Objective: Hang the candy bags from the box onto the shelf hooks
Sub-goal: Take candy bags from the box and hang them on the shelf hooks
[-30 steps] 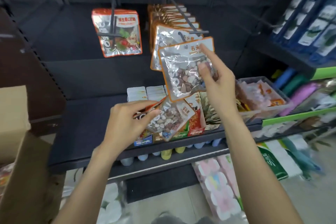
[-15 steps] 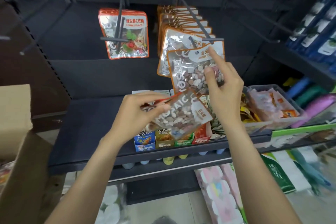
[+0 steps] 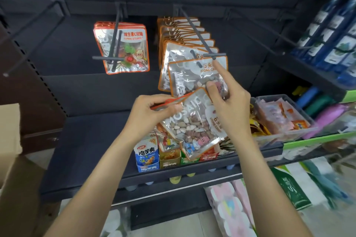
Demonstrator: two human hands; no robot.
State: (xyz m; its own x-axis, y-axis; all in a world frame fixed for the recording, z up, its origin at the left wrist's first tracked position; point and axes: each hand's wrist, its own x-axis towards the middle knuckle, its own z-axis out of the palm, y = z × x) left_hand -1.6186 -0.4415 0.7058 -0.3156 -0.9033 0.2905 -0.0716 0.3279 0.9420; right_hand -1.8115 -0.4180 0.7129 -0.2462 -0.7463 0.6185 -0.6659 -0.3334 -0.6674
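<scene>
A row of clear, orange-edged stone-candy bags (image 3: 183, 34) hangs on the middle shelf hook (image 3: 196, 31). My right hand (image 3: 229, 106) pinches the front candy bag (image 3: 190, 77) at the hook's tip, thumb on its face and index finger raised behind its top edge. The bag's hang hole sits at the prong end, just below the hook's crossbar. My left hand (image 3: 152, 113) grips several more candy bags (image 3: 190, 123) by their top edge, tilted, right below the front bag. A corner of the cardboard box (image 3: 9, 150) shows at the left edge.
Gummy bags (image 3: 123, 48) hang on the hook to the left. Bare hooks stick out at far left (image 3: 38, 23) and right (image 3: 269, 31). Snack cartons (image 3: 147, 158) and a clear bin of packets (image 3: 285, 119) stand on the lower shelf (image 3: 86, 140). Blue packs (image 3: 331, 31) fill the right rack.
My right hand has carried the candy bag up and right to the tip of the middle hook. My left hand has lifted its bags closer under it.
</scene>
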